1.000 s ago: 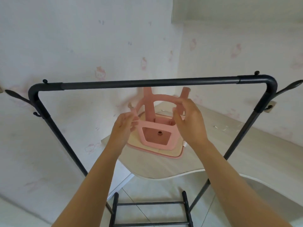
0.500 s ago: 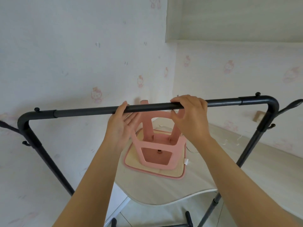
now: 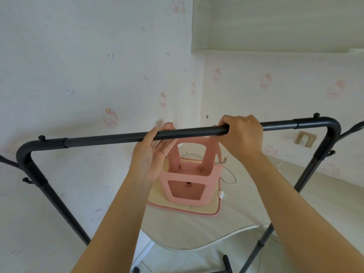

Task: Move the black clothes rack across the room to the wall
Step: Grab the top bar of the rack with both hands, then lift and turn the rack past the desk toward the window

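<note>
While the grip forms: I see both hands up at the top bar of the black clothes rack (image 3: pixel 177 134), which crosses the middle of the frame from left to right.
Change since a second ago: the hands were lower, in front of the pink stool (image 3: pixel 189 180), and clear of the rack; now they have risen to the bar, and the bar itself sits lower in the frame than it did.
Right hand: the right hand (image 3: pixel 243 134) is closed over the bar from above, right of centre, fingers wrapped around it.
Left hand: the left hand (image 3: pixel 151 154) is under the bar just left of centre, palm turned up, thumb touching the bar, fingers apart and not yet curled round it.
Rack position: its uprights slope down toward the lower left and lower right corners of the frame; the feet are mostly out of view, so I cannot tell whether it is lifted.
Beyond the rack: the upturned stool rests on a cushion (image 3: pixel 189 209) on the pale surface (image 3: pixel 197 233), with the papered wall (image 3: pixel 78 75) behind it.
Meaning for the task: I judge the hold is half made; once the left hand closes, the rack can be carried or pushed.
Risk: the surface stands close behind the rack and may block a straight path to the wall.
</note>
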Motion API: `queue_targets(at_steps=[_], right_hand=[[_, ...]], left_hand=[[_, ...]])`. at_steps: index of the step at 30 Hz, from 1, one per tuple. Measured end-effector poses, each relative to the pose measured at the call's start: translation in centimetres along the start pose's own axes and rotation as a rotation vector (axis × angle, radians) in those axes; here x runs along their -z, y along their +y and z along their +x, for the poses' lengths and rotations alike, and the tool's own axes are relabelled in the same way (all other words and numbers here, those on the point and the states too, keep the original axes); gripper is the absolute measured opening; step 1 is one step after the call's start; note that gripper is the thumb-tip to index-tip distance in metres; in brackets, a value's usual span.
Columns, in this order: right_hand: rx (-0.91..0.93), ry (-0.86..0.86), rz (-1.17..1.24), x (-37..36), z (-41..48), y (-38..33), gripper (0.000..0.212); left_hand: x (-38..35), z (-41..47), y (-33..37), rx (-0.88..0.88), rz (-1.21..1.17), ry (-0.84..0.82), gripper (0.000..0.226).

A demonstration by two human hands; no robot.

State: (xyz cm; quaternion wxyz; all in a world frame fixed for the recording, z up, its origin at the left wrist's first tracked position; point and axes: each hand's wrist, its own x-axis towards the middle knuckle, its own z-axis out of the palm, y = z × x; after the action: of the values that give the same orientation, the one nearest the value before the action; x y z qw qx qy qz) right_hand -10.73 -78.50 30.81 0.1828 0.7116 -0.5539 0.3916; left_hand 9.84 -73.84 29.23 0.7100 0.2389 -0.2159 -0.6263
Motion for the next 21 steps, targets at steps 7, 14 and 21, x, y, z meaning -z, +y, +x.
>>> queue_targets(at_steps=[7,14,21], right_hand=[[-0.038,-0.033,-0.077,0.8,-0.6,0.9,0.037],[-0.055,0.003,-0.075,2.2,-1.4,2.4,0.022],[-0.072,0.081,-0.133,3.8,-2.5,3.5,0.019]], left_hand=[[-0.3,-0.2,-0.7,0.042,-0.004,-0.006,0.02],[-1.3,-0.4,-2.0,0.063,0.037,-0.016,0.006],[-2.1,-0.1,-3.2,0.112,0.024,-0.058,0.024]])
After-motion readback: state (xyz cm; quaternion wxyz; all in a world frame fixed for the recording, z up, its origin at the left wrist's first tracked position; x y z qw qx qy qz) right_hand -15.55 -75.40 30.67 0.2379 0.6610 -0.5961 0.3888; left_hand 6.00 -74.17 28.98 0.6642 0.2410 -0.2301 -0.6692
